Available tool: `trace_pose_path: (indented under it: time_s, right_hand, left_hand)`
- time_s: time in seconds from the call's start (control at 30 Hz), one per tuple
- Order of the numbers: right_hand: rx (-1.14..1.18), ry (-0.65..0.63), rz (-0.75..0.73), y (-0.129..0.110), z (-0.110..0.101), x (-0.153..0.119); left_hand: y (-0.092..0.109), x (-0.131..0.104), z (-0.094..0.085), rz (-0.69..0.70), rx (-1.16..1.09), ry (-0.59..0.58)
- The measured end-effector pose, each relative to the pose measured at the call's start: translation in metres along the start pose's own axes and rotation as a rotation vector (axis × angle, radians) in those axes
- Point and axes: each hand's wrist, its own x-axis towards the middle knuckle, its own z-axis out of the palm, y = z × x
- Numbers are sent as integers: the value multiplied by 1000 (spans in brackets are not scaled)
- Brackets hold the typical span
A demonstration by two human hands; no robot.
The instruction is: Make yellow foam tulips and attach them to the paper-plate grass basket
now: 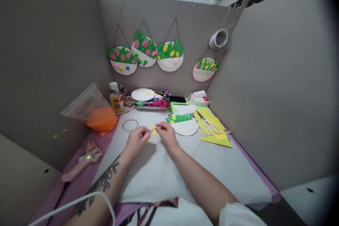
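Both hands meet over the white sheet [159, 169] at the middle of the desk. My left hand [136, 139] and my right hand [166, 133] pinch a small yellow paper piece [153, 129] between their fingertips. Just right of my right hand lies a white half paper plate [186, 128] with green paper grass and yellow bits [179, 117] on its upper edge. A thin ring [130, 125] lies left of my left hand.
White scissors [209, 125] rest on yellow paper [215, 137] at right. A pink glue gun [83, 160] lies at left, by a plastic bag with something orange [102, 118]. A glue bottle [116, 100], plate [143, 94] and tray [153, 105] stand behind. Finished plate crafts [144, 53] hang on the cardboard wall.
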Motion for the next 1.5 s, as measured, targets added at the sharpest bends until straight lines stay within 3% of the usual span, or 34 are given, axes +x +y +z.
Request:
trace_pose_path:
  time_s: [0.23,0.53,0.63,0.7,0.8,0.9,1.23,1.5]
  right_hand:
    - [114,-228,4,-7,-1,-3]
    - [45,-191,54,-7,-2,-2]
    - [-32,-160,1,-10,-5,-2]
    - [-123,-73,-87,-13,-5,-5]
    - [-291,-10,-270,-19,-5,-12]
    - [-405,-108,-371,-22,-2,-19]
    - [-481,-121,-342,-20,1,-22]
    - [-479,-153,-334,-19,1,-20]
  left_hand:
    - [2,4,-1,-118,-161,-42]
    - [2,5,-2,-136,-186,-124]
    - [1,5,-3,-167,-212,-154]
    - [1,5,-3,-172,-199,-137]
    - [1,5,-2,-131,-144,-80]
    - [1,3,-1,-70,-69,-55]
    - [-4,1,-2,132,105,-49]
    - [2,-1,-4,185,124,-95]
